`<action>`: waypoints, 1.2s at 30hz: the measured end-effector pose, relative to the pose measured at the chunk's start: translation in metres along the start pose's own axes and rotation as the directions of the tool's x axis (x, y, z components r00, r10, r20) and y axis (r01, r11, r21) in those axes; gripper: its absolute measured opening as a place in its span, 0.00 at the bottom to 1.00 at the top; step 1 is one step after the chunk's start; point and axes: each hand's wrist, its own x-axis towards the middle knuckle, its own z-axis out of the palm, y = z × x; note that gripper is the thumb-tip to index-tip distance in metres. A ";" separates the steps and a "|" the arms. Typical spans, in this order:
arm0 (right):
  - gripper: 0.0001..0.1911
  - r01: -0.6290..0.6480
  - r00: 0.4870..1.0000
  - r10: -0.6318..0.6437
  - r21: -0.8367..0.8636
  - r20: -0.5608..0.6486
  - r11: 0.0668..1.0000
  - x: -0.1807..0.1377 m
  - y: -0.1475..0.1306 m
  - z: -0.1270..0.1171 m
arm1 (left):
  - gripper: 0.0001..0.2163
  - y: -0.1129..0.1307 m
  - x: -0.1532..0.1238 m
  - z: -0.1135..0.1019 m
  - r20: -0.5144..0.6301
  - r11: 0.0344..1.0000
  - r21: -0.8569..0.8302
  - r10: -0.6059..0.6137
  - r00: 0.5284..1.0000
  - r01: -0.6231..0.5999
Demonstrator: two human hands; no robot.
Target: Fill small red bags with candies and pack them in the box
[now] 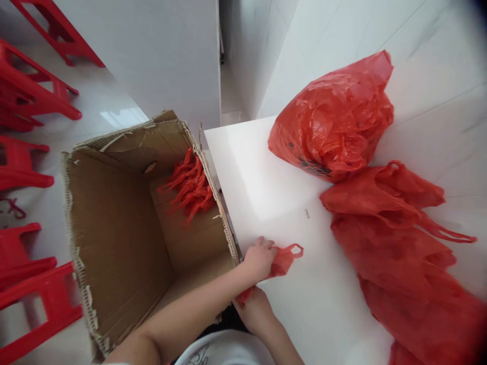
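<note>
Use the white bench (304, 314) as backing; note the open cardboard box (114, 203) just beside its left edge. Work well apart from the overlapping red carrier bags (399, 253) along the right side and from the bulging red plastic bag (327, 121) beyond, to avoid snagging thin film. Note also twisted red plastic bundles (194, 188) inside the box, toward the right wall. See left hand (259, 259) curled over, gripping a bunched red carrier bag (280, 262) at the bench edge; right hand (254, 310) just below, closed on its near end, fingertips partly hidden. Best, as judged: pull gently between both hands, press out trapped air, and tuck in the protruding handle loop (297, 246).
</note>
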 end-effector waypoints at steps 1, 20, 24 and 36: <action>0.15 -0.014 1.000 0.014 -0.004 0.013 1.000 -0.001 0.000 0.000 | 0.17 -0.003 -0.002 -0.010 0.003 0.999 -0.032 0.024 1.000 -0.024; 0.18 -0.033 0.999 0.026 0.188 0.037 0.982 -0.004 0.000 -0.010 | 0.19 -0.209 -0.120 -0.113 -0.308 0.749 -0.645 -0.437 0.845 0.152; 0.17 -0.037 0.998 0.027 0.207 0.053 0.978 -0.004 -0.002 -0.011 | 0.15 -0.247 -0.060 -0.081 -0.373 0.824 -0.523 -0.451 0.811 0.218; 0.17 -0.036 0.999 0.034 0.239 0.011 0.970 -0.017 -0.007 -0.021 | 0.20 -0.232 -0.037 -0.049 -0.650 0.900 -0.352 -0.432 0.625 0.256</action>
